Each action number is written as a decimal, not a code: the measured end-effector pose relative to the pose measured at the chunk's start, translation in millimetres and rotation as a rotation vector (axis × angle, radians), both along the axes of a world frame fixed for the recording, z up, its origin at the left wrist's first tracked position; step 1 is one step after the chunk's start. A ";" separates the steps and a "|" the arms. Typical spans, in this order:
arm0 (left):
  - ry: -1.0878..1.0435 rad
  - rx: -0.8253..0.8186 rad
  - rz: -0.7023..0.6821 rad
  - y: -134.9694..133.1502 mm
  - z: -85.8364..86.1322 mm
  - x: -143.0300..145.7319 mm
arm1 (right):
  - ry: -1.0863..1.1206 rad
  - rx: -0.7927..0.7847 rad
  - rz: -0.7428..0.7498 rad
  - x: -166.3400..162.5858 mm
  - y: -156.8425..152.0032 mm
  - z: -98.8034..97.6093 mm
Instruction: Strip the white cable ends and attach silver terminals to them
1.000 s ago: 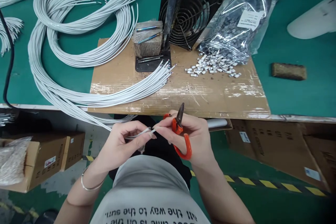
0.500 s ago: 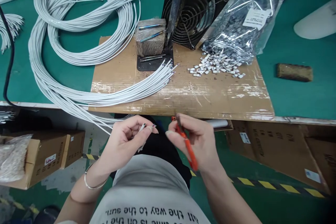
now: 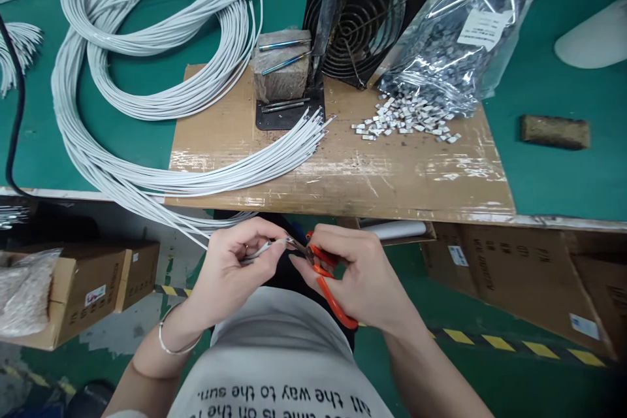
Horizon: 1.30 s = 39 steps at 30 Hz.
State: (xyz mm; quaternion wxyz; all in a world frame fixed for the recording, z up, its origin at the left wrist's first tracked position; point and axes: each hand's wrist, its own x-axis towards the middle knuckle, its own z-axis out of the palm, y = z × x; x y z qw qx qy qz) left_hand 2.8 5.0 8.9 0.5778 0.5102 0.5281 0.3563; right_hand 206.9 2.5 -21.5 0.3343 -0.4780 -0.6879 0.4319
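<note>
My left hand (image 3: 247,261) pinches a white cable (image 3: 255,252) close to its stripped end, between thumb and forefinger. From the other side, my right hand (image 3: 360,274) grips orange-handled cutters (image 3: 337,304). The cutters' metal jaws reach the cable's tip by my left fingertips; whether they touch it is too small to tell. Both hands are in front of the table's edge, above my lap. A long bundle of white cables (image 3: 210,179) curves over a cardboard sheet (image 3: 392,183), and some strands hang over the edge toward my left hand.
On the cardboard, small white connectors (image 3: 404,119) spill from a clear bag (image 3: 455,46). A black fan (image 3: 362,19) stands behind a soldering stand block (image 3: 281,72) with metal tips on it. A brown bar (image 3: 555,132) lies at right. Cardboard boxes (image 3: 509,274) stand below the table.
My right hand has moved left and turned the cutters, bringing their jaws to the cable end at my left fingertips. My left hand has stayed nearly in place.
</note>
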 end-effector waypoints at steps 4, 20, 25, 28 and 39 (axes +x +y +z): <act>0.033 0.005 0.013 -1.5 -3.4 -0.7 | -0.006 0.013 -0.017 -1.4 0.0 -0.2; 0.029 0.036 0.017 -0.8 -2.2 0.9 | 0.083 0.036 -0.046 -7.3 -1.6 -3.7; 0.013 0.047 -0.011 0.2 -1.0 -0.2 | 0.109 0.045 -0.053 -7.4 -0.7 -6.4; -0.008 0.035 -0.024 -0.2 -0.9 -2.0 | 0.118 0.054 -0.070 -3.8 0.0 -10.1; -0.164 -0.088 -0.007 -0.8 -0.5 -5.3 | 0.046 0.024 -0.034 -2.0 -4.8 -9.6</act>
